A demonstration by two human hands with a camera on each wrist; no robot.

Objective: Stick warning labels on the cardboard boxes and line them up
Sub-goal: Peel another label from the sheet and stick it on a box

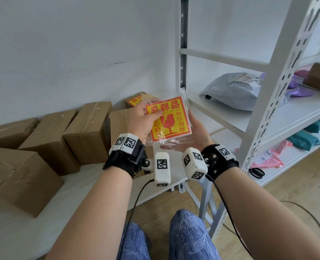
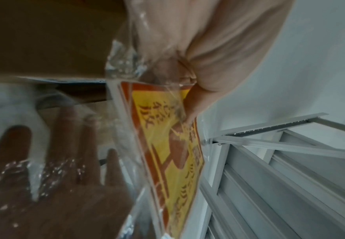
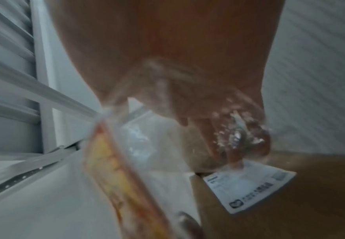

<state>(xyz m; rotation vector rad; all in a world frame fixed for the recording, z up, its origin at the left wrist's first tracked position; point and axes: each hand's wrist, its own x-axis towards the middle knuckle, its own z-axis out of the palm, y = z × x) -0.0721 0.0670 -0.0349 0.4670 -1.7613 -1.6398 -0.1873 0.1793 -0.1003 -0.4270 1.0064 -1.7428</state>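
My left hand (image 1: 146, 117) pinches a stack of red-and-yellow warning labels (image 1: 167, 120) inside a clear plastic bag, thumb on the printed face. In the left wrist view the label stack (image 2: 173, 161) hangs edge-on below the left hand (image 2: 198, 64). My right hand (image 1: 198, 126) lies open, palm up, under the bag's loose end, fingers straight; the left wrist view shows this right hand (image 2: 55, 194) through the plastic. Several plain cardboard boxes (image 1: 88, 132) stand along the wall on a low white platform (image 1: 99, 186). One far box (image 1: 136, 99) carries a warning label.
A white metal rack (image 1: 268, 102) stands to the right with a grey mailer bag (image 1: 236, 91), purple, teal and pink parcels and a brown box on its shelves. Black scissors (image 1: 256, 172) lie on the bottom shelf. A box with a white shipping label (image 3: 290, 202) is beneath my right hand.
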